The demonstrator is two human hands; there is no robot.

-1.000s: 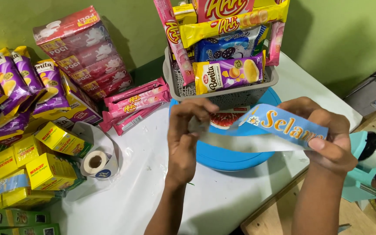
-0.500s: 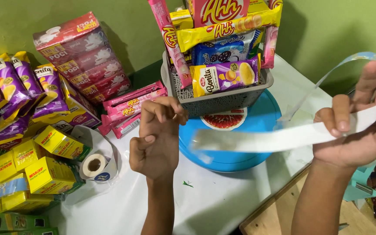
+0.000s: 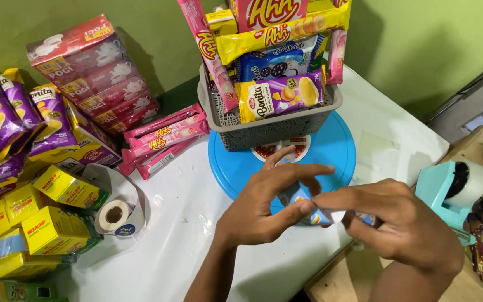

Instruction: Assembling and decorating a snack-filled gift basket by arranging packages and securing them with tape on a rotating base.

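Pinching a ribbon lower centre, left hand and right hand both gripping it | my call: ribbon folded up, not yet on basket

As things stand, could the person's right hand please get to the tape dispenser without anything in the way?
Probably yes: the teal tape dispenser stands just beyond the right hand, nothing between them. But that hand and the left hand pinch a folded blue ribbon, so its grip is occupied.
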